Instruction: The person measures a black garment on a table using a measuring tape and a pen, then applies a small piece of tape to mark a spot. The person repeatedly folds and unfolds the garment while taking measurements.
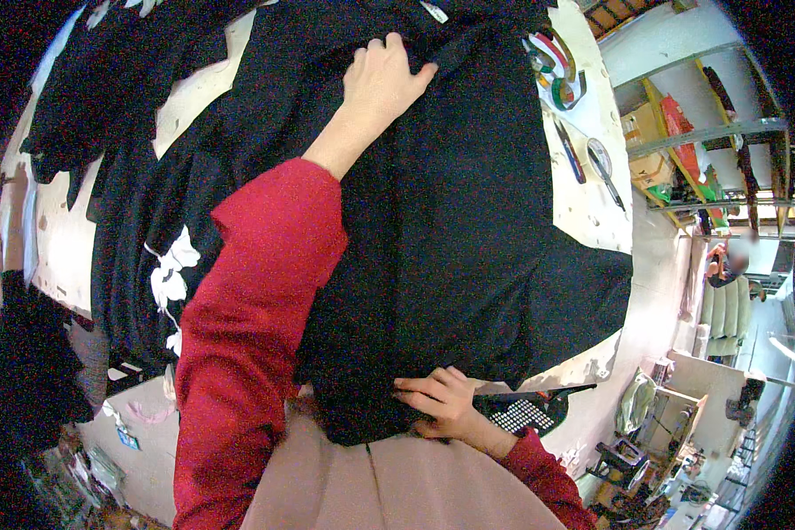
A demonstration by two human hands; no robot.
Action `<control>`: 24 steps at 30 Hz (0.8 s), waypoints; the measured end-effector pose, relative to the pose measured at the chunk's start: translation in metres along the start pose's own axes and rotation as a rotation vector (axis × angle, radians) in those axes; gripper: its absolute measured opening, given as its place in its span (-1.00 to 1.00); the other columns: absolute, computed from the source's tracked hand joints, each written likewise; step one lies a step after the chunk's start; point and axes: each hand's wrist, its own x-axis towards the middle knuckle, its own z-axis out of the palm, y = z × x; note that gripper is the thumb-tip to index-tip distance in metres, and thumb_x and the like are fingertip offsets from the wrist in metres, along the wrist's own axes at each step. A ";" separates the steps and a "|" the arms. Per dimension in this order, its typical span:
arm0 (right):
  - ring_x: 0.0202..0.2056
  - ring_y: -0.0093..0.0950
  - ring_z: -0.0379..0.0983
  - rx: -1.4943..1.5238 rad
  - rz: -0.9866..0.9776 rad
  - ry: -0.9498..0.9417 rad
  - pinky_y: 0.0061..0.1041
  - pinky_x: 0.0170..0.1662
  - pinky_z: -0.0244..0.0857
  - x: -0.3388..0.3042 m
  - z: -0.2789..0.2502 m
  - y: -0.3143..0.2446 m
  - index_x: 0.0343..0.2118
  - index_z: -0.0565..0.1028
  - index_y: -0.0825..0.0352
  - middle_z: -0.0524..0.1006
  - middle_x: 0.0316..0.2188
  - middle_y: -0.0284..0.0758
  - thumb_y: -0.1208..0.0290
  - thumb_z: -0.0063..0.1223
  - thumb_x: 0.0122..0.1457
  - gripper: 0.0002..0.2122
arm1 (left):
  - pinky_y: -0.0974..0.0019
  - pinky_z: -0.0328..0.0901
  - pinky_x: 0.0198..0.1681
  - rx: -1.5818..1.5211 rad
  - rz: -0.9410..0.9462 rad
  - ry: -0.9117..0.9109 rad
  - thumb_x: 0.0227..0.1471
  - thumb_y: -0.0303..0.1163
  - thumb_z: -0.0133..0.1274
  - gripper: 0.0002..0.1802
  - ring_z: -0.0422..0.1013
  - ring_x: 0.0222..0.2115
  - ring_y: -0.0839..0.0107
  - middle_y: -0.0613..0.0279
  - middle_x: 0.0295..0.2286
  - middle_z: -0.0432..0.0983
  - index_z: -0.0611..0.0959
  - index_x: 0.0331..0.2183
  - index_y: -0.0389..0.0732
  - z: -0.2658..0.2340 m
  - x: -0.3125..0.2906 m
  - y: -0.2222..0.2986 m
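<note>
A large black cloth piece [468,203], perhaps a garment, lies spread over the table, its near edge hanging against my lap. My left hand [384,79] reaches to its far part and rests on it, thumb out to the side and fingertips bent down against the fabric. Close to my body, my right hand [442,402] lies on the near edge of the same cloth, fingers stretched to the left and apart. Neither hand visibly grips anything. A small white tag [434,11] shows on the cloth at the far side.
More black cloth [141,185] is heaped at the left, with white flower-shaped pieces [175,269] beside it. On the table's right are coloured tape loops [556,66], a dark pen-like tool [570,150] and a clear round object [599,155]. Shelving [689,141] stands beyond, with a person [724,265] farther off.
</note>
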 end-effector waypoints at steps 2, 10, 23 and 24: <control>-0.40 -0.43 0.37 0.034 0.018 -0.032 -0.36 -0.37 0.28 -0.005 0.003 0.001 -0.27 0.51 0.09 0.48 0.03 -0.54 0.26 0.27 -0.38 -0.55 | 0.07 0.42 -0.16 -0.082 -0.001 -0.328 0.01 0.23 0.02 -0.32 0.54 -0.30 -0.05 -0.14 -0.39 0.60 0.63 -0.25 -0.29 -0.007 0.006 -0.013; -0.34 -0.39 0.38 0.049 0.012 -0.038 -0.36 -0.34 0.28 -0.004 0.002 0.000 -0.28 0.48 0.10 0.45 0.07 -0.51 0.25 0.31 -0.45 -0.50 | 0.11 0.41 -0.21 -0.042 0.054 -0.466 0.02 0.05 0.16 -0.57 0.56 -0.29 0.07 0.02 -0.39 0.62 0.69 -0.31 -0.15 -0.010 0.003 -0.011; -0.31 -0.41 0.39 0.006 0.026 -0.067 -0.35 -0.32 0.26 -0.003 0.000 -0.003 -0.22 0.50 0.10 0.46 0.05 -0.51 0.21 0.30 -0.38 -0.50 | 0.42 0.33 -0.45 -0.765 -0.158 -0.427 0.06 -0.11 0.19 -0.63 0.40 -0.55 0.60 0.36 -0.56 0.51 0.70 -0.31 -0.27 0.027 -0.002 -0.018; -0.31 -0.41 0.39 -0.005 0.034 -0.074 -0.36 -0.31 0.26 -0.001 -0.003 -0.006 -0.21 0.51 0.10 0.46 0.05 -0.51 0.20 0.29 -0.36 -0.50 | 0.42 0.34 -0.44 -0.728 -0.145 -0.424 0.06 -0.11 0.19 -0.63 0.41 -0.55 0.59 0.34 -0.57 0.51 0.70 -0.31 -0.26 0.029 -0.001 -0.020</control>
